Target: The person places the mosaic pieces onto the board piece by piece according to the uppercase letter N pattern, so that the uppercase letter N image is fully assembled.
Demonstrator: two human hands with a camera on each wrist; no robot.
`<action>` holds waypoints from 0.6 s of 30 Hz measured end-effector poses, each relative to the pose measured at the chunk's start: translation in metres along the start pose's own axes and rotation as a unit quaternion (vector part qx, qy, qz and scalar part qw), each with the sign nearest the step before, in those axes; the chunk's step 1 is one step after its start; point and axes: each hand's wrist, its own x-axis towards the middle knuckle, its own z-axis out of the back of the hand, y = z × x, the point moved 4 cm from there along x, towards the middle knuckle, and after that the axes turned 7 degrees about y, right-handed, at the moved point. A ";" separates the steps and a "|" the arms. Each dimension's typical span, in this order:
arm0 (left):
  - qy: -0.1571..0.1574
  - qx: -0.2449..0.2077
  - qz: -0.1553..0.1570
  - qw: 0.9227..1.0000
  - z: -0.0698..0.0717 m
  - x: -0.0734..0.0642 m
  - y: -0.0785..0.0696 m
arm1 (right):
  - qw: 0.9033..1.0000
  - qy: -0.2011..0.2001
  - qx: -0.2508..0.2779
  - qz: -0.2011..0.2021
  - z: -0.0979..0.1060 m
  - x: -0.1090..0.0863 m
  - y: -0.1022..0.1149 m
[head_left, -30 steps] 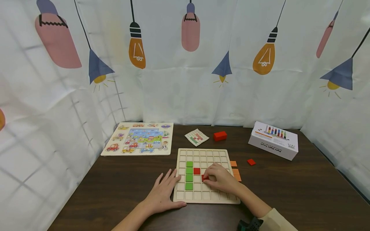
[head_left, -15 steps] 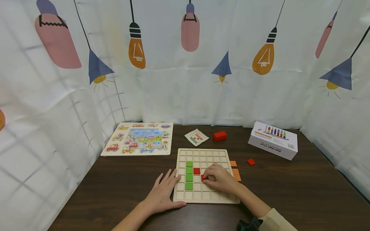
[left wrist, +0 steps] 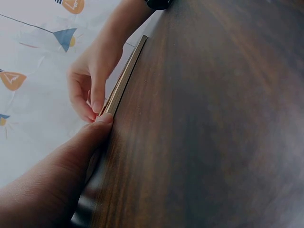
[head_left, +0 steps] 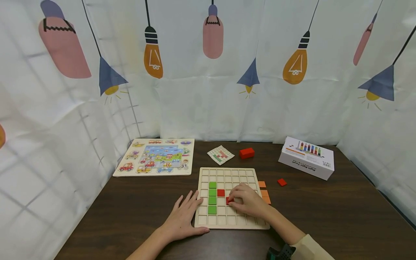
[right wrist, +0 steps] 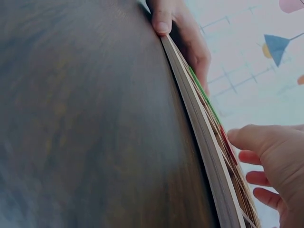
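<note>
In the head view a wooden grid board (head_left: 230,219) lies on the dark table. Several green tiles (head_left: 212,200) form a column in its left part, with one red tile (head_left: 220,193) beside them. My right hand (head_left: 246,199) bends over the board's middle and pinches a second red tile (head_left: 228,200), partly hidden by the fingertips. In the right wrist view, that hand's thumb (right wrist: 237,137) is right at the red edge. Fingers spread, my left hand (head_left: 186,219) rests at the board's left side. Its thumb (left wrist: 102,119) touches the front edge.
Orange tiles (head_left: 265,195) show past the board's right edge. A loose red tile (head_left: 282,182) lies farther right. Behind stand a patterned card (head_left: 220,155), a red block (head_left: 247,153) and a white box (head_left: 306,159). A picture puzzle (head_left: 130,173) lies back left.
</note>
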 end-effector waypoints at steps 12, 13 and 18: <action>-0.003 0.000 0.000 1.000 -0.001 0.000 0.001 | 0.999 -0.034 -0.036 0.018 0.016 -0.003 -0.004; -0.003 0.000 -0.001 1.000 -0.001 0.000 0.001 | 0.999 -0.036 -0.038 0.015 0.019 -0.004 -0.005; -0.007 0.003 -0.005 1.000 0.000 0.001 0.001 | 0.998 -0.055 -0.039 -0.018 0.030 -0.013 -0.015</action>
